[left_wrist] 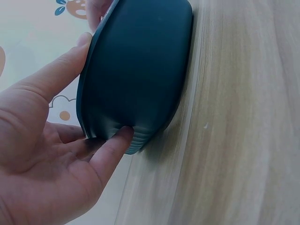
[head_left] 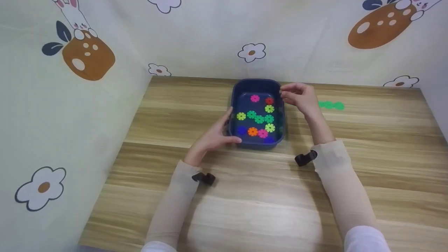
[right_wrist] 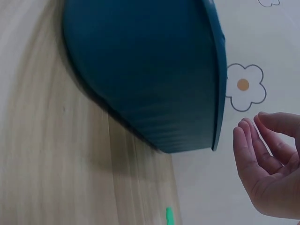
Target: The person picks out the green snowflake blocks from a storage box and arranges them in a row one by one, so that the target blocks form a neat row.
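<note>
A dark blue plastic bin stands on the wooden table with several notched plastic discs lying in it. My left hand holds its near left corner, thumb on the near rim and fingers along the left side. In the left wrist view, a fingertip of the left hand presses the ribbed corner. My right hand hovers beside the far right rim, thumb and fingers loosely bent together. Nothing shows between them in the right wrist view, where the right hand is apart from the bin.
A chain of green discs lies on the table, right of my right hand. Inside the bin are an orange disc, a red disc and joined green discs. A patterned cloth wall borders the table.
</note>
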`<action>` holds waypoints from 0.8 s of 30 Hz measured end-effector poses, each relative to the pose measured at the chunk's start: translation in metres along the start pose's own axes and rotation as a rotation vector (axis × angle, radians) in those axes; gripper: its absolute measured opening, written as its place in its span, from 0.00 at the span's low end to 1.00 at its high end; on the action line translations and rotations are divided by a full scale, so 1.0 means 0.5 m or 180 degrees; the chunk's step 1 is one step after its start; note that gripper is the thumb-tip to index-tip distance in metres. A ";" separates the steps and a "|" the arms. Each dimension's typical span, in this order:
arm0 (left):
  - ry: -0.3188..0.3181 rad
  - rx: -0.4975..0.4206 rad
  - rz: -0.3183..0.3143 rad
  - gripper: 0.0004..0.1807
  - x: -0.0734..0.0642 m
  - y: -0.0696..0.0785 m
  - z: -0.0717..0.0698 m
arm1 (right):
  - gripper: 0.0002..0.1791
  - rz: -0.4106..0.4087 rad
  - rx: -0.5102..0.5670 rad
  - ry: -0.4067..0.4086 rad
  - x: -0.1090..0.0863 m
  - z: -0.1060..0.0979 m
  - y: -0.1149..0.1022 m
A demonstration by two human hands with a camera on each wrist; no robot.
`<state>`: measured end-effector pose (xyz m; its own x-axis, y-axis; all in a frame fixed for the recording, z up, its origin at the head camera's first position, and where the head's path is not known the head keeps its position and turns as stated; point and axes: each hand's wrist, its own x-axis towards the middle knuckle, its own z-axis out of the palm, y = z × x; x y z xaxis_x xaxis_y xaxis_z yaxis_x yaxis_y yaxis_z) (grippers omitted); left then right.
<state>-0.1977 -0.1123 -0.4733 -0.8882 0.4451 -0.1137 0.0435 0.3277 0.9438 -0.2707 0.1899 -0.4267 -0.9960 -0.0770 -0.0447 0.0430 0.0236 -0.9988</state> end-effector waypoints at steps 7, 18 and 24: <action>0.0019 0.0066 -0.0035 0.63 -0.002 0.003 0.000 | 0.16 -0.0031 -0.0204 -0.0115 -0.001 0.036 0.000; -0.0013 -0.0092 0.0035 0.62 0.001 0.002 0.000 | 0.16 -0.0150 -0.0441 -0.0359 -0.001 0.096 0.016; -0.0015 -0.0129 0.0066 0.62 0.000 -0.001 0.000 | 0.15 -0.0231 -0.0677 -0.0471 0.005 0.120 0.032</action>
<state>-0.1979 -0.1122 -0.4737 -0.8851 0.4555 -0.0952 0.0432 0.2842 0.9578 -0.2679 0.1302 -0.4438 -0.9730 -0.2306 0.0088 -0.0610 0.2205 -0.9735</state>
